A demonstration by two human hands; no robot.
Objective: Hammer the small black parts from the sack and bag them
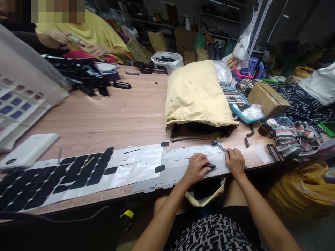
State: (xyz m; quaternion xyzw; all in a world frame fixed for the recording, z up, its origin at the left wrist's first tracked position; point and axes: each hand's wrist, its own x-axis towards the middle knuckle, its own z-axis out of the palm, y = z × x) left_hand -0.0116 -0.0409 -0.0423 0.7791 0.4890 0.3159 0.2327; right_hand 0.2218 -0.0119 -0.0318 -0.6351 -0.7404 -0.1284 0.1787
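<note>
My left hand is closed on a slim black piece that pokes out past the fingertips, just above a grey board at the table edge. In my right hand is a small metal hammer, its head pointing away and to the left. The fingers wrap round the lower handle and hide its end. A large paper sack lies beyond both hands, its dark mouth facing me. Below the table edge, an open bag rim shows between my knees.
Rows of black adhesive pads lie on a white sheet to the left. A white box and a white crate stand beyond. A co-worker in a yellow shirt sits across. Rightward are a cardboard box and a striped cloth.
</note>
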